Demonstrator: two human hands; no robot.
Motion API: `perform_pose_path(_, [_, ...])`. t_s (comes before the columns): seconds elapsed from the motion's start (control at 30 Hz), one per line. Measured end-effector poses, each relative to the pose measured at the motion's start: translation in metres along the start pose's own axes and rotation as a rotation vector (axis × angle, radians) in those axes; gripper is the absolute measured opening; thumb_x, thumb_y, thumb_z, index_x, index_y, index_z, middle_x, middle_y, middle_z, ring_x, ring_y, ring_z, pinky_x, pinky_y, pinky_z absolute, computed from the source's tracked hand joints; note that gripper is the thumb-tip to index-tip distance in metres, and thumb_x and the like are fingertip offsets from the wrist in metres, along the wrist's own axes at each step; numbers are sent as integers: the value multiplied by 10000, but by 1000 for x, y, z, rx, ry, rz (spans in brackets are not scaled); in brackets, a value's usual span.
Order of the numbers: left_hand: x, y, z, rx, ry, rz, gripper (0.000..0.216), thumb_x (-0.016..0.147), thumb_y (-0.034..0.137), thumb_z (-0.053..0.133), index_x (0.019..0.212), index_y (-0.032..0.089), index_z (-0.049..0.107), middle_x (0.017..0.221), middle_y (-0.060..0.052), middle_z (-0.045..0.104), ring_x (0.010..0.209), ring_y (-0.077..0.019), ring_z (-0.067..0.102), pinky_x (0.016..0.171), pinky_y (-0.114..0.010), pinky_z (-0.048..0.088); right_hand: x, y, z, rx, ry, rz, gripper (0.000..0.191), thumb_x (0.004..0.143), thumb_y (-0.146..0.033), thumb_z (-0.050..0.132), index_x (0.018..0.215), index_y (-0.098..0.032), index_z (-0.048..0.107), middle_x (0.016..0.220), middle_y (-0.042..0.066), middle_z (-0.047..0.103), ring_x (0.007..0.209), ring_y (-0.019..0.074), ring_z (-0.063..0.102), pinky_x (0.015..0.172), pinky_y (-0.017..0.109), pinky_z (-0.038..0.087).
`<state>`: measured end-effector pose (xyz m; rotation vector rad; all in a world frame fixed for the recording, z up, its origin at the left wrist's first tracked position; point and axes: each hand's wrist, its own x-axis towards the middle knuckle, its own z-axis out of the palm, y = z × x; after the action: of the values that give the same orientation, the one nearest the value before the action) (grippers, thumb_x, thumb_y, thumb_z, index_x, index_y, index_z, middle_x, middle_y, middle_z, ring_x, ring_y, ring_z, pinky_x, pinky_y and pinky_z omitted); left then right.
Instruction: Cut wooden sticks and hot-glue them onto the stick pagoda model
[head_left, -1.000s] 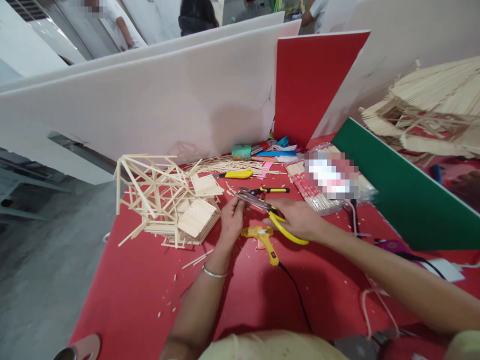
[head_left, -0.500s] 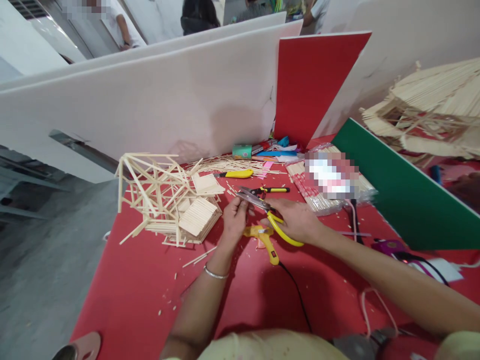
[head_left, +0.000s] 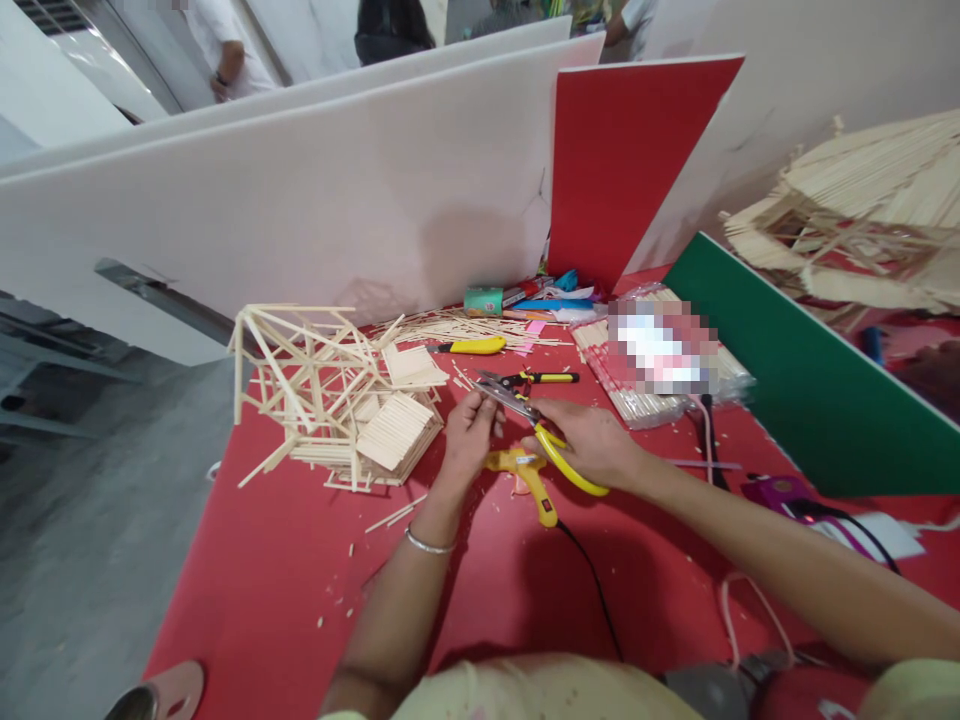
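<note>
My right hand (head_left: 589, 437) is closed on a pair of scissors (head_left: 564, 466) with yellow handles. The metal blades point left and reach over my left hand (head_left: 471, 432). The fingers of that hand are pinched together near the blade tips; whatever they hold is too small to make out. Just below the hands lies a yellow glue gun (head_left: 534, 488) with a black cord. To the left stands a model frame (head_left: 315, 390) of thin wooden sticks, with slatted panels (head_left: 396, 432) on its right side.
Behind the hands lie black-and-yellow pliers (head_left: 551, 379), a yellow utility knife (head_left: 478, 346) and loose sticks (head_left: 442, 328). A plastic-wrapped stick bundle (head_left: 630, 400) sits to the right, before a green board (head_left: 810, 400). White boards (head_left: 300, 190) and a red board (head_left: 630, 160) close off the back.
Both hands and the scissors stay almost in place, with only a slight shift of the left fingers. In the background a person's arm has moved a little left.
</note>
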<state>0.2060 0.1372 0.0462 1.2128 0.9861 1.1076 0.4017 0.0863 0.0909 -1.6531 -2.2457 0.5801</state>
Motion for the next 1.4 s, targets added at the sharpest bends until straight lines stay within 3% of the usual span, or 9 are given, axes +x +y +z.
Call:
perform_pose_path(0.17, [-3, 3, -3, 52, -21, 27, 392, 929, 536, 594, 744, 190, 590, 607, 21, 547, 523, -97, 464, 550, -226, 369, 0, -1, -1, -48, -20, 15, 529, 990, -597, 467, 1365, -238, 565, 1066, 97, 769, 924, 246, 736, 743, 283, 467])
perform_pose_path(0.37, [-5, 3, -4, 43, 8, 27, 379, 909, 524, 631, 736, 187, 611, 636, 11, 591, 541, -104, 501, 560, -236, 395, -2, 0, -7, -9, -15, -11, 547, 957, -635, 505, 1348, -259, 578, 1196, 95, 738, 1057, 264, 707, 814, 301, 487])
perform_pose_path(0.53, [-3, 6, 1, -138, 107, -2, 342, 830, 522, 736, 897, 192, 675, 806, -23, 711, 738, -129, 640, 687, -239, 482, -4, 3, -11, 107, 43, 147, 515, 992, -621, 432, 1323, -250, 569, 1027, 69, 756, 859, 226, 722, 716, 278, 474])
perform_pose_path(0.67, [-2, 5, 2, -303, 234, -115, 406, 713, 495, 843, 875, 185, 638, 633, 63, 571, 514, -57, 498, 478, -178, 366, -11, 2, -12, 84, 64, 158, 538, 984, -628, 446, 1331, -234, 561, 990, 72, 749, 837, 226, 711, 697, 280, 463])
perform_pose_path(0.73, [-3, 5, 3, -425, 211, -208, 406, 712, 468, 844, 861, 183, 598, 618, 72, 537, 473, -45, 467, 416, -167, 302, -16, -1, -9, 43, 66, 124, 526, 977, -616, 471, 1307, -220, 574, 1003, 80, 747, 842, 224, 706, 698, 280, 457])
perform_pose_path(0.97, [-10, 11, 1, -577, 102, -346, 351, 682, 340, 857, 845, 172, 596, 757, -9, 640, 630, -86, 620, 458, -158, 383, -22, -6, 1, -89, 106, 81, 522, 957, -611, 515, 1292, -218, 592, 1150, 105, 731, 949, 240, 708, 762, 299, 477])
perform_pose_path(1.1, [-15, 9, -1, -467, 19, -269, 418, 628, 337, 909, 907, 179, 641, 793, -24, 712, 694, -138, 684, 519, -186, 443, -19, -1, 0, -89, 90, 37, 578, 960, -631, 502, 1363, -221, 571, 1234, 119, 711, 1032, 259, 707, 833, 323, 500])
perform_pose_path(1.3, [-14, 12, -3, -4, -34, 48, 263, 853, 425, 732, 908, 167, 733, 778, -46, 741, 729, -162, 683, 741, -283, 520, -13, 2, -3, -105, 94, 10, 611, 939, -640, 529, 1391, -231, 573, 1257, 137, 708, 1103, 287, 691, 915, 360, 507])
perform_pose_path(1.4, [-11, 13, -5, 92, -24, 93, 253, 899, 421, 661, 857, 179, 720, 728, -27, 721, 679, -164, 658, 708, -284, 506, -12, 6, -5, -110, 68, 15, 647, 921, -676, 534, 1396, -237, 568, 1242, 137, 712, 1090, 296, 694, 897, 367, 513])
